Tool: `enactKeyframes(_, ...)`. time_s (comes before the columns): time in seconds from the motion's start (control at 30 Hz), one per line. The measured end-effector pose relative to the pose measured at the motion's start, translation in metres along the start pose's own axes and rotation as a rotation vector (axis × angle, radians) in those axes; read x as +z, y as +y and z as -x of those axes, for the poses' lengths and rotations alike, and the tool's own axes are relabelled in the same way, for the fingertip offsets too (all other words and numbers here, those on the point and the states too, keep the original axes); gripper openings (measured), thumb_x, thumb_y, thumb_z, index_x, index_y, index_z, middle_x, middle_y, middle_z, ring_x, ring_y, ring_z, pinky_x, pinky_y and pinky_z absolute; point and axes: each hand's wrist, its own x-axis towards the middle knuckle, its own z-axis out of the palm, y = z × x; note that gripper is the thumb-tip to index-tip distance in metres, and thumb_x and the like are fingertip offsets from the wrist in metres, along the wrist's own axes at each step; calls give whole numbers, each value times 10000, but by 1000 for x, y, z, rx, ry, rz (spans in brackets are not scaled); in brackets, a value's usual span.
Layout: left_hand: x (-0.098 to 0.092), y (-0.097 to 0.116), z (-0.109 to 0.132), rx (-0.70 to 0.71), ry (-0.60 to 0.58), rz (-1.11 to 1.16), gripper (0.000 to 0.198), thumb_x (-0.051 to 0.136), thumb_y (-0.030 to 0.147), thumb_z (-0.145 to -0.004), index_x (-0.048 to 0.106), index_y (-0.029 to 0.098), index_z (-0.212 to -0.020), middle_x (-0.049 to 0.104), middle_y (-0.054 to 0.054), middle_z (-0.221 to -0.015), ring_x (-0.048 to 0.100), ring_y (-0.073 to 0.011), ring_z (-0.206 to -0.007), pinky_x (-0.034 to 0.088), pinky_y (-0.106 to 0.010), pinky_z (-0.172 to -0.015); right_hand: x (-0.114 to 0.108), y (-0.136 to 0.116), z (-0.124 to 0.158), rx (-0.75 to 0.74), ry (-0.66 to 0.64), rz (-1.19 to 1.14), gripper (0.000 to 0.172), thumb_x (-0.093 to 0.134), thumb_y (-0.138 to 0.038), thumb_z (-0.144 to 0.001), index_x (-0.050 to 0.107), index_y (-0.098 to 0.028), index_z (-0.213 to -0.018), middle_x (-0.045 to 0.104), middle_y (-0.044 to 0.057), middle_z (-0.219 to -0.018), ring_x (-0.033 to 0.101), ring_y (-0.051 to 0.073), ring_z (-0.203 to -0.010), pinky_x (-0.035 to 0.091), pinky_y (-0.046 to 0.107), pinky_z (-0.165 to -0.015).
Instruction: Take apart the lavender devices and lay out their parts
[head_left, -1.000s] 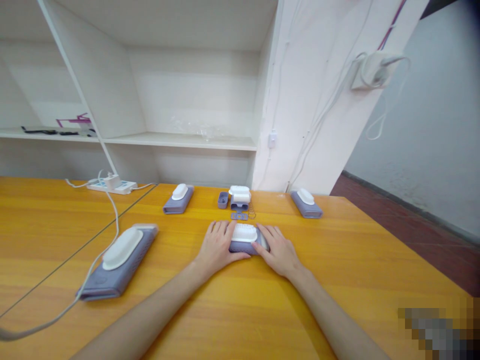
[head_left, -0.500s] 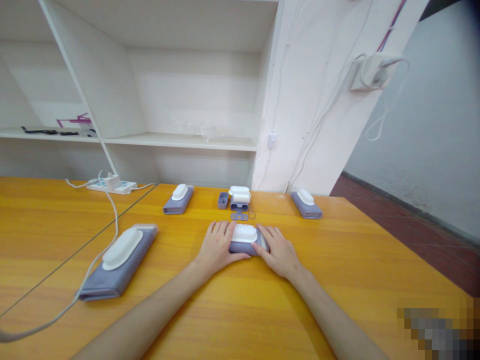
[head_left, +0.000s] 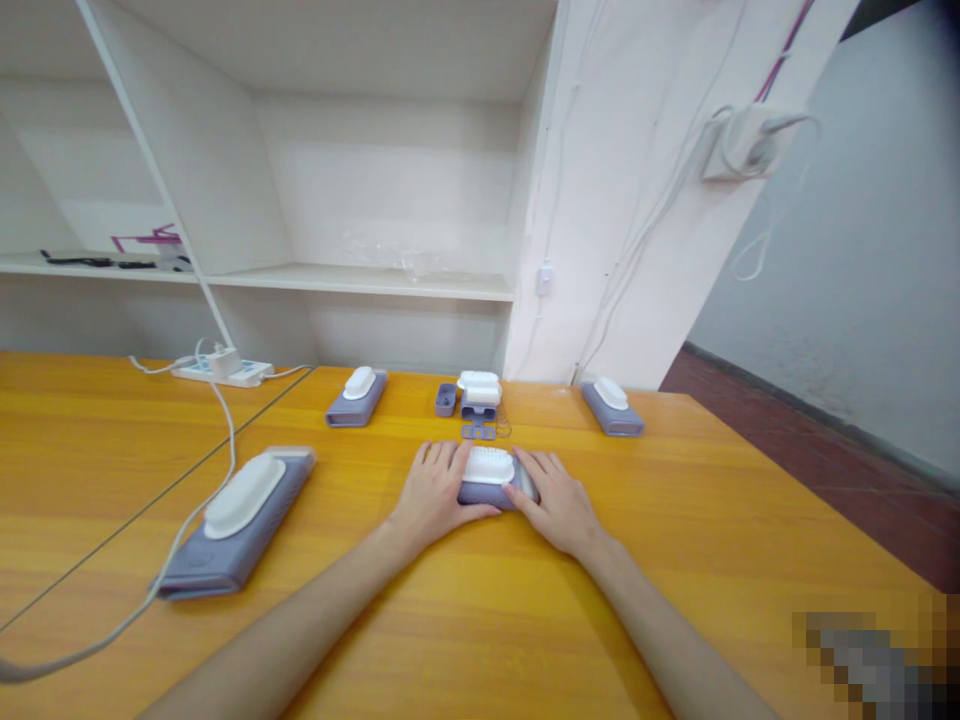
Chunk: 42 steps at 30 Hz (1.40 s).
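A purple-grey case with a white bristled brush (head_left: 489, 466) on top lies on the wooden table (head_left: 480, 610) in front of me. My left hand (head_left: 439, 487) wraps round its left end, thumb along the near side. At the other end, my right hand (head_left: 553, 498) grips it with the thumb on the near edge and fingers over the far side. Parts of both ends are hidden under my fingers. Just beyond it are a flat purple-grey frame (head_left: 478, 432), a small open purple-grey box (head_left: 445, 400) and a stack of white and purple-grey parts (head_left: 480, 390).
Similar cases with white tops lie at the left (head_left: 244, 510), back left (head_left: 357, 398) and back right (head_left: 613, 407). A white cable (head_left: 230, 430) runs from a power strip (head_left: 225, 370) across the left case. White shelves (head_left: 360, 280) and a wall stand behind the table.
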Motion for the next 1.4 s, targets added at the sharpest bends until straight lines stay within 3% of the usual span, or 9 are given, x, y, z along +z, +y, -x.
enactKeyframes(1.1,-3,1,0,29,-11,-41,806,508,723,-679,429,142,-1232,518,-164,-1133,480,-313,-1049,344,-473,-932,1,0,0,-9,12,14,557,389,-540,-895,420,-193,-1330,530,92,-1229,458,243,-1113,451,370,-875)
enactKeyframes(1.27,-5,2,1,70,21,-37,723,490,682,-730,448,136,-1202,529,-166,-1116,487,-301,-1036,358,-469,-924,-1,-2,1,-4,10,3,560,392,-538,-894,419,-188,-1330,530,98,-1226,464,246,-1103,443,375,-886)
enactKeyframes(1.4,-6,2,2,93,61,-42,502,457,521,-840,473,137,-1164,554,-148,-1064,505,-271,-979,397,-438,-866,-2,-2,1,-1,8,-8,544,393,-528,-898,415,-199,-1330,528,92,-1228,464,248,-1106,444,373,-883)
